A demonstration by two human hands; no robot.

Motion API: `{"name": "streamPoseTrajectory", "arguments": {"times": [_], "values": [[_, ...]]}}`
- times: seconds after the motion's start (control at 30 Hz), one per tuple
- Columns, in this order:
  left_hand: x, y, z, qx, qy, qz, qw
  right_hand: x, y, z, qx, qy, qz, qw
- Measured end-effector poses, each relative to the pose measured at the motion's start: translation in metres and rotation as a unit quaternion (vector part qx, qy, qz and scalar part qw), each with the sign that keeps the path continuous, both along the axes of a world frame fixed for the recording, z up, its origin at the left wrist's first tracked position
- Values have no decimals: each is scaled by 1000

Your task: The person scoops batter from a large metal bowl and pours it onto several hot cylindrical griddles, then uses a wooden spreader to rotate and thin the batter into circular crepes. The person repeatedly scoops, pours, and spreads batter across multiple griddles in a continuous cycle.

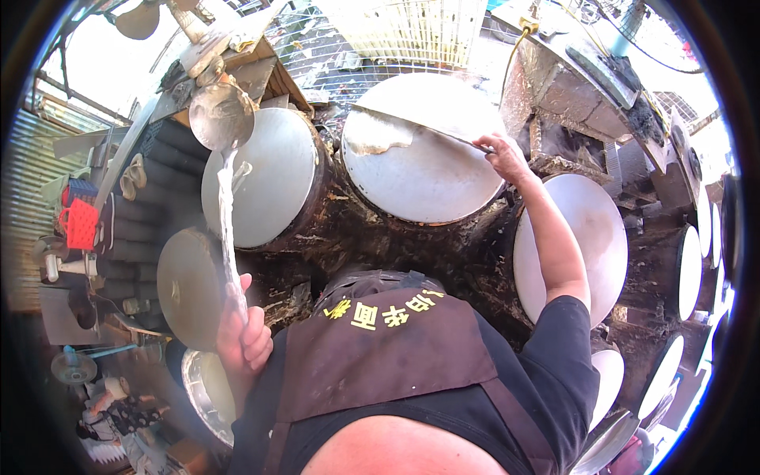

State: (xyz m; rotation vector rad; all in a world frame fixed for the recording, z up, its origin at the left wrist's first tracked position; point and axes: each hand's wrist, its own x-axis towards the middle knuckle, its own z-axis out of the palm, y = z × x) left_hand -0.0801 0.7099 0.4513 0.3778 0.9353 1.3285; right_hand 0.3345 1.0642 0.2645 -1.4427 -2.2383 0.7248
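Observation:
My left hand (247, 340) grips the long pale handle (227, 206) of a metal ladle, whose bowl (222, 119) is raised above the left round griddle (273, 178). My right hand (507, 162) holds the end of a long thin blade (427, 127) that lies across the middle round griddle (423, 182), near its right edge. An irregular pale patch (376, 138), perhaps wet batter, sits just below the blade on the left of that griddle.
More griddles stand at right (598, 237) and lower left (182, 293) on dark sooty stoves (332, 229). A pot (207, 388) is beside my left forearm. A wire rack (404, 28) is behind. Red baskets (81, 226) hang left; a person (119, 404) appears at the lower left edge.

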Motion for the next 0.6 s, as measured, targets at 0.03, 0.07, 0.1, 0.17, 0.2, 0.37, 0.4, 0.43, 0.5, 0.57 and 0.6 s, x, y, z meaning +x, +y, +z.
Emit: {"name": "streamPoseTrajectory", "arguments": {"times": [0.03, 0.07, 0.1, 0.17, 0.2, 0.37, 0.4, 0.43, 0.5, 0.57, 0.6], "values": [[1, -1, 0, 2, -4, 4, 1000, -5, -1, 2, -8, -2, 19, 1000], [1, -2, 0, 6, -10, 8, 1000, -8, -3, 5, -16, -3, 38, 999], [3, -5, 1, 11, -15, 16, 1000, -4, -4, 5, -28, -3, 54, 998], [1, -5, 2, 18, -34, 16, 999, 20, -5, 4, -48, 3, 87, 995], [-2, -3, 1, 19, -46, 14, 999, 28, -3, 7, -39, -2, 73, 997], [-1, -1, 4, 57, -51, 29, 997, 11, 3, 6, -5, 14, 31, 999], [-2, -3, 3, 62, -58, 32, 996, 8, 0, 11, -27, 12, 42, 999], [-5, -6, 0, 66, -66, 35, 995, 7, -4, 13, -49, 9, 52, 997], [-4, -8, -1, 64, -78, 49, 994, 20, -12, 16, -36, -4, 83, 996], [1, -9, -1, 50, -88, 72, 992, 41, -10, 18, -23, -16, 59, 998], [2, -9, -2, 49, -95, 65, 992, 46, -8, 19, -29, -22, 43, 998]]}}
